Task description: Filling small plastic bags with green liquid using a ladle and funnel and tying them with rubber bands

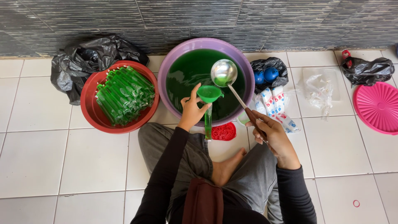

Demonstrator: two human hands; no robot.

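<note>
My left hand (pixel 191 111) holds a green funnel (pixel 209 93) whose spout sits in a long thin plastic tube (pixel 208 122) partly filled with green liquid. My right hand (pixel 271 132) grips the handle of a metal ladle (pixel 224 73), its bowl raised over the funnel with a little green liquid in it. Both are above the near rim of a purple basin (pixel 165 70) full of dark green liquid. A red basin (pixel 89 108) to the left holds several filled green tubes (pixel 124 95).
A black plastic bag (pixel 78 58) lies behind the red basin. Right of the purple basin are a black bag with blue balls (pixel 265 75), small white packets (pixel 273 103), a clear bag (pixel 321 89), another black bag (pixel 367 70) and a pink lid (pixel 377 107). Red rubber bands (pixel 224 132) lie by my foot (pixel 226 166).
</note>
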